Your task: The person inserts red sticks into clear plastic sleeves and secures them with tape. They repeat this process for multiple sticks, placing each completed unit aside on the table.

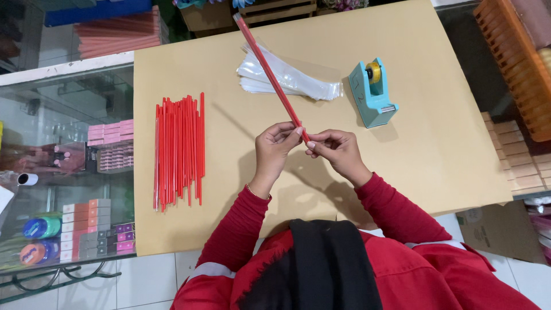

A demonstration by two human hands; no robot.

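My left hand and my right hand meet over the tan sheet and pinch the near end of a long red stick in a thin clear sleeve. The stick slants up and away to the far left, passing over a pile of clear plastic sleeves. A row of several red sticks lies flat to the left of my left hand. A teal tape dispenser stands to the right of the sleeves.
A glass display case with small boxes and bottles stands on the left. Orange crates and stacked boxes sit at the right edge. A cardboard piece lies on the floor at lower right.
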